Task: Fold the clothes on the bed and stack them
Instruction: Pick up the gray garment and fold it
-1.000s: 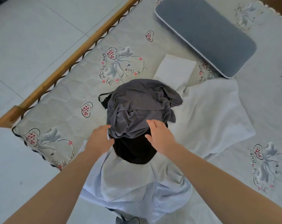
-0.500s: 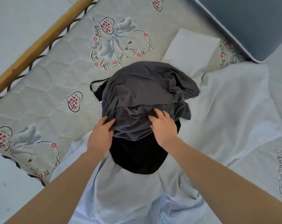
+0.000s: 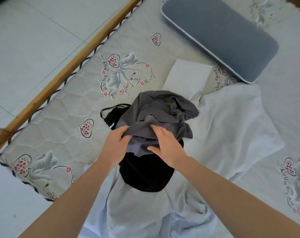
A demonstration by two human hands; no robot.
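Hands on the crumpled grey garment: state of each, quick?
Left hand: pinching the crumpled dark grey garment.
Right hand: open, fingers resting flat on it.

Your view contains two hands: the left hand and the right hand. You have one bed with one wooden side rail. Count one grey pillow. Count one folded white cloth. The garment pile holds one dark grey garment, one black garment and one black strapped item. At least two pale garments lie beneath; you cannot confirm the exact number.
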